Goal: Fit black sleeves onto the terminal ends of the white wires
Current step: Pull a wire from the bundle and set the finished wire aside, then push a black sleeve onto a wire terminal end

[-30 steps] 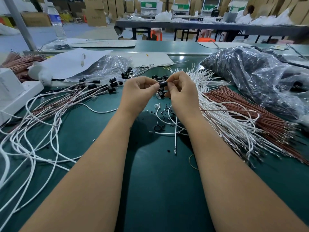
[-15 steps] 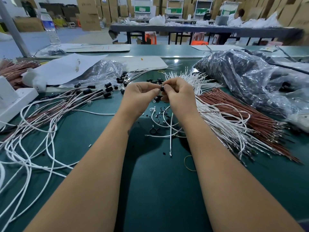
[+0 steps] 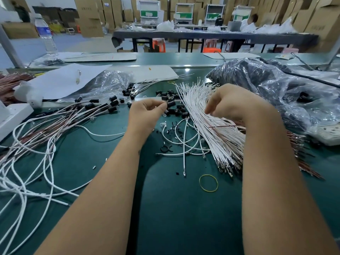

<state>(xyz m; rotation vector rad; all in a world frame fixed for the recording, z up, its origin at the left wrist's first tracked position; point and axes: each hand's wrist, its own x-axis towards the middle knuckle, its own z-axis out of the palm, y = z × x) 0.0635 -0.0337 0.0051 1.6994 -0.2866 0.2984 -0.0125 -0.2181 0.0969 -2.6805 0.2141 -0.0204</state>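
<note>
Left hand (image 3: 147,115): grip pinched on a black sleeve (image 3: 170,103) mid-counter. Right hand (image 3: 230,103): fingers loosely curled, empty, over the white wires (image 3: 207,115) fanned toward the right edge. Risk: tangled strands snag, dragging neighbours. Obstacles: loose sleeves (image 3: 179,110), rubber band (image 3: 208,183).

Two hands, one water bottle (image 3: 46,34), one yellow rubber band (image 3: 208,183), one big bundle of white wires (image 3: 207,115) (too many to count), many loose black sleeves (image 3: 174,105).

left hand (image 3: 145,115) pinching sleeve (image 3: 170,103) (black), white wires (image 3: 207,126)
</note>
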